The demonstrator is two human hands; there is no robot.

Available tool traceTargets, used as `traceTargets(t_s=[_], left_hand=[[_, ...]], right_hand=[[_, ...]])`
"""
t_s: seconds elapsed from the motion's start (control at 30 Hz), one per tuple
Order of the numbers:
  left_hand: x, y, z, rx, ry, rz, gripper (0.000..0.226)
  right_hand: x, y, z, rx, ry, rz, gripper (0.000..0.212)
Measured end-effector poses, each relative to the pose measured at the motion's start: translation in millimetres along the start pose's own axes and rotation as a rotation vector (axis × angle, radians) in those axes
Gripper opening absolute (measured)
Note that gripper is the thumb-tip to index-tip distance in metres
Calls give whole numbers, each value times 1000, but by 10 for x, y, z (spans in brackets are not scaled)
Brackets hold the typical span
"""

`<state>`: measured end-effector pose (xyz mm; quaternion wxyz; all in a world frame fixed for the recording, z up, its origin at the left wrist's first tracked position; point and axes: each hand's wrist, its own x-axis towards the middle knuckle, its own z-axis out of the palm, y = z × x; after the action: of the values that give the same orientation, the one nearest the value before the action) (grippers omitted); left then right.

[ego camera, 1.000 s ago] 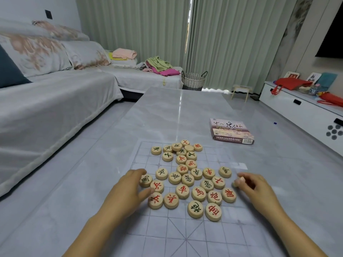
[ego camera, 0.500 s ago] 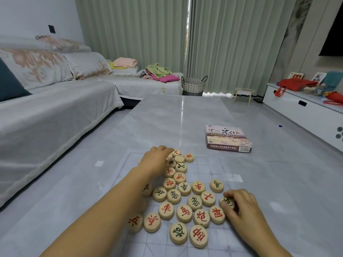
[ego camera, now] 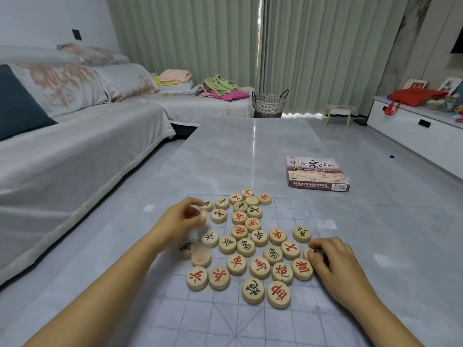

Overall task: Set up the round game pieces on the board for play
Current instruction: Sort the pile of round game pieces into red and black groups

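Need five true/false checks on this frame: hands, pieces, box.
1. The left hand holds a round piece. True.
2. The right hand is empty. False: its fingers grip the right-edge piece.
3. The pieces stand in starting rows. False: they lie in a loose cluster on the board.
4. The game box lies shut on the table, off the board. True.
5. Every character is red. False: some are green.
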<state>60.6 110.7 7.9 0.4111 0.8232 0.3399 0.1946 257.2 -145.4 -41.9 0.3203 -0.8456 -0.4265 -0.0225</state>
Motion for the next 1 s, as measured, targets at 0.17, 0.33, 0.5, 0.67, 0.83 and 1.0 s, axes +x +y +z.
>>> traceTargets(t_s=[0.17,0.33,0.5,0.67,0.83,1.0], left_hand=[[-43,-136,-30,534,-12,-65,33],[-4,-112,63,374,29,-81,42],[190,108,249,498,162,48,29],[558,476,689,585,49,247,37],[912,587,930,982,-194,288,54],[1090,634,907,998,-306,218,36]], right_hand=[[-21,-51,-22,2,-14,14,26],[-42,-83,-36,14,-31,21,27],[-29,-97,-36,0,-45,18,27],[-29,-83,-22,13,-53,19,26],[-10,-76,-25,47,-49,23,32],[0,-53,-39,124,-64,60,36]])
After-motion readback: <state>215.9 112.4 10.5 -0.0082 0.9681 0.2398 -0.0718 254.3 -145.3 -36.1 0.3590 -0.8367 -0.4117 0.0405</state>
